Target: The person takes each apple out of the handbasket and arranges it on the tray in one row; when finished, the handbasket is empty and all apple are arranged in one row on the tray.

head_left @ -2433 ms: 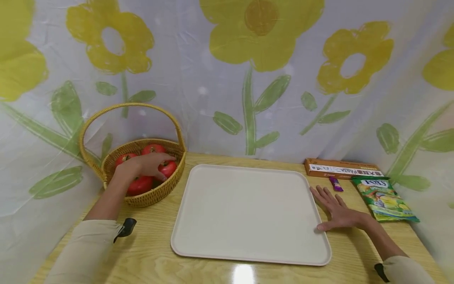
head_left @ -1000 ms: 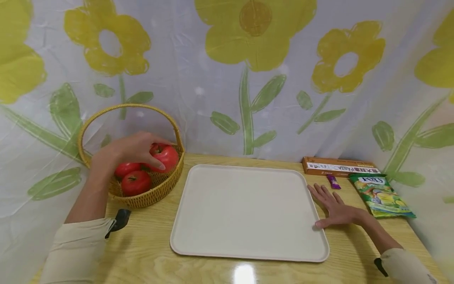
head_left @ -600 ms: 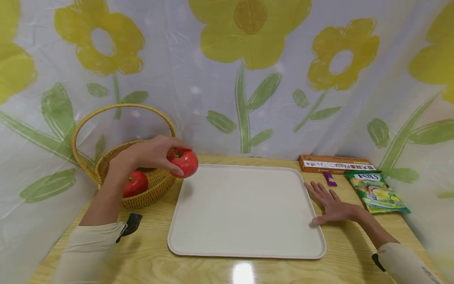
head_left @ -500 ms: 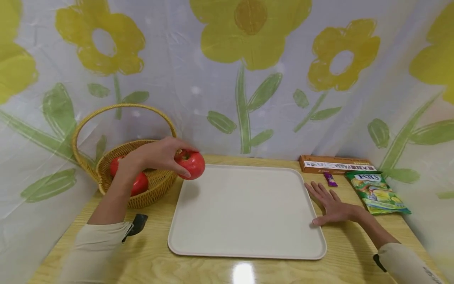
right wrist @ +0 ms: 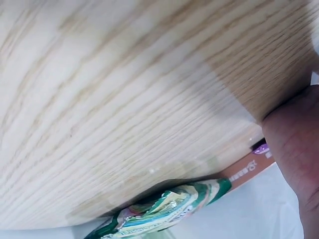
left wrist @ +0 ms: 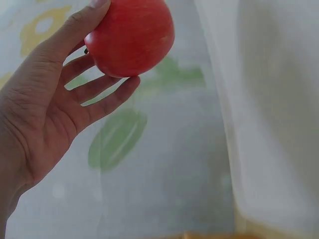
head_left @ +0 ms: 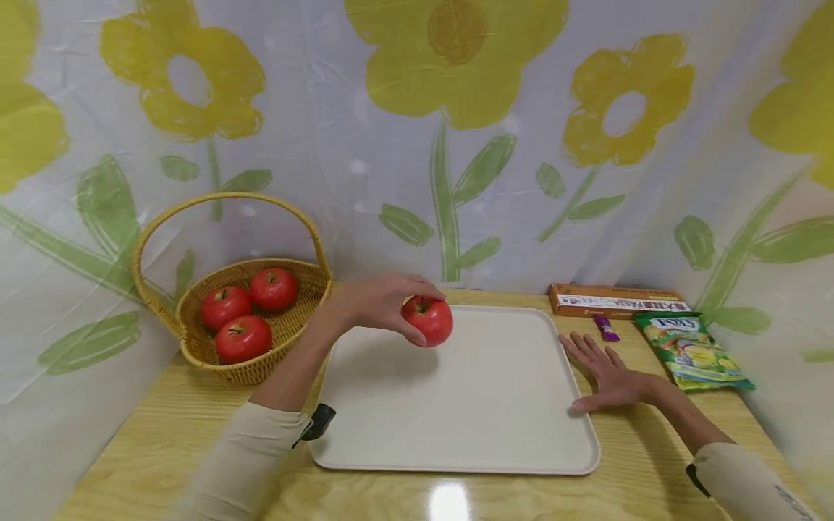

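In the head view my left hand (head_left: 376, 302) pinches a red apple (head_left: 431, 320) between thumb and fingers, above the back half of the white tray (head_left: 456, 420). The left wrist view shows the same apple (left wrist: 132, 37) held at the fingertips, palm apart from it. Three more red apples, one of them the front apple (head_left: 244, 339), sit in the wicker basket (head_left: 302, 318) at the left. My right hand (head_left: 609, 380) lies with fingers spread at the tray's right edge, thumb over the rim.
A green snack bag (head_left: 693, 354) lies right of my right hand. Behind it are a long brown pasta box (head_left: 622, 301) and a small purple packet (head_left: 607, 328). The basket's tall handle (head_left: 228, 194) arches upward. A flowered curtain (head_left: 365, 217) hangs along the table's back.
My left hand has taken an apple out of the basket and carried it rightward over the tray. The right hand has stayed at the tray's edge.
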